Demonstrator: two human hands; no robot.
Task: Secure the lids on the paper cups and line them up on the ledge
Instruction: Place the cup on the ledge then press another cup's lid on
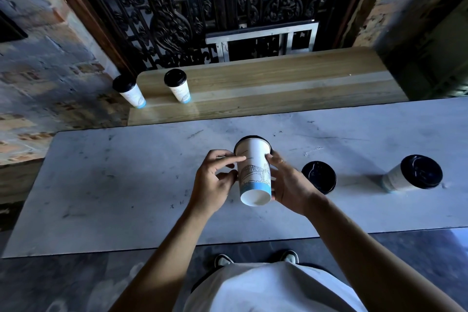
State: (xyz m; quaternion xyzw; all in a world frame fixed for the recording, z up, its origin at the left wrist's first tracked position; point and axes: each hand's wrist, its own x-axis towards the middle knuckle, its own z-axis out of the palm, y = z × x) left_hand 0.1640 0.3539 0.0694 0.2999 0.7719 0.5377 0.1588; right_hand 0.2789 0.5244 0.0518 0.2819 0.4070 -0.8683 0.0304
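Observation:
I hold a white paper cup (pixel 254 170) with a blue base band and a line drawing above the marble table (pixel 114 185). It is tilted so its bottom faces me, and its black-lidded top points away. My left hand (pixel 214 181) grips its left side and my right hand (pixel 291 185) its right side. Another cup with a black lid (pixel 318 177) stands just right of my right hand. A third lidded cup (pixel 412 175) stands further right. Two lidded cups (pixel 129 91) (pixel 177 85) stand at the left end of the wooden ledge (pixel 278 83).
An ornate dark metal grille (pixel 202 7) with a small metal frame (pixel 263 40) rises behind the ledge. Rough brick walls (pixel 38 58) flank both sides. My feet stand on the dark floor (pixel 76 281) below the table's near edge.

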